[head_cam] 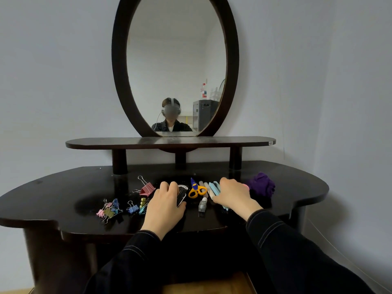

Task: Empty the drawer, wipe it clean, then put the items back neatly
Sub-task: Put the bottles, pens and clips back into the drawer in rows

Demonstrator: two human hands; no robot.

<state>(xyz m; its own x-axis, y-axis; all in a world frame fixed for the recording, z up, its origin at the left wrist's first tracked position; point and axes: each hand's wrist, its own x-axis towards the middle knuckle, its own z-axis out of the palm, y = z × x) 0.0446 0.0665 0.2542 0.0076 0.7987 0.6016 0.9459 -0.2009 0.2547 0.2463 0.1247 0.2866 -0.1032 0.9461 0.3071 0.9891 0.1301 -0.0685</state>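
The items lie spread on the dark dressing table [63, 194], so I judge that the step in hand is either the end of emptying or the start of putting things back; the drawer [203, 285] shows only as a strip of light wood at the near edge, under the sleeves, and I cannot tell if it is wiped. The left hand [166, 203] curls over a black and silver object [182, 195], touching it, but whether the fingers really close on it I cannot tell. The right hand [232, 195] lies on the pale blue pens [214, 187], its fingers bent over them, seemingly gathering them. Between the hands lie the yellow scissors [197, 190] and a small tube [202, 205]; binder clips [118, 207] are scattered at the left, and a purple cloth [262, 184] sits at the far right. The next move probably calls for a firm grip before lifting, because thin pens slip easily.
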